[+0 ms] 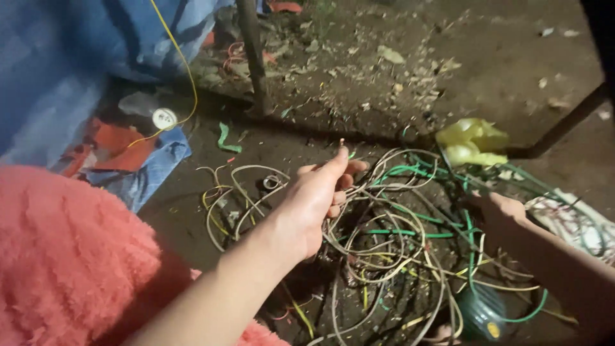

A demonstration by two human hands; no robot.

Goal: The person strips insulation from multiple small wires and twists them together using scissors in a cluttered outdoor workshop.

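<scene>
Hands: left [317, 195] pinches wire end [341, 142] | right [503, 211] in tangle, grip unclear | yellow bag [471, 142] beyond

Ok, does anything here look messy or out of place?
Yes. The wires lie in a knotted heap on the dirt ground, grey, green and yellow strands crossing. The left hand pinches one wire end; the right hand rests in the tangle.

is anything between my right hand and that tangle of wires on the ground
Nothing visible. The right hand already rests in the tangle of wires, with green and pale strands around it. The left hand pinches one wire end above the pile.
</scene>
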